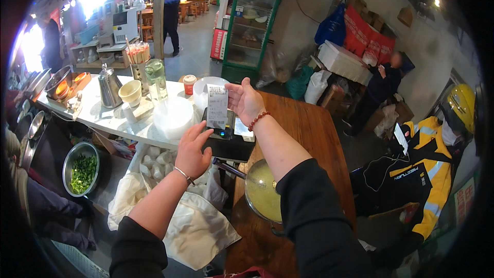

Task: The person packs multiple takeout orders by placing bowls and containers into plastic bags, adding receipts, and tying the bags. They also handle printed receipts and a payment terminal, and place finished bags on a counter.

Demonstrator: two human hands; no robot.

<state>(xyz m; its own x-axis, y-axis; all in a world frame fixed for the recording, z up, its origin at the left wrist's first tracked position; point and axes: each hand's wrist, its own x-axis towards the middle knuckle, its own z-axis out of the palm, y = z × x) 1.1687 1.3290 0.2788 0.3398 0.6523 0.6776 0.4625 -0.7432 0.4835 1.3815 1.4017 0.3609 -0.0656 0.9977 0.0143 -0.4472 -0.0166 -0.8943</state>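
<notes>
A printed paper receipt (217,107) stands upright out of a small black receipt printer (227,131) on the counter. My right hand (246,102) is raised at the receipt's right edge, palm turned towards it, fingers spread; whether the fingertips touch the paper I cannot tell. Below and to the left of the receipt is my left hand (195,150), its fingers apart and nothing in it, the fingertips close to the printer. Round translucent plastic containers (173,117) stand left of the printer. A lidded pan (264,191) with yellowish contents sits on the wooden table beneath my right forearm.
A steel pitcher (110,87), a cream bowl (130,92), a green-lidded clear jug (156,81) and a paper cup (189,84) stand on the counter (92,116). Chopped greens fill a metal bowl (81,170). A person in a yellow jacket (436,170) is at right; others stand further off.
</notes>
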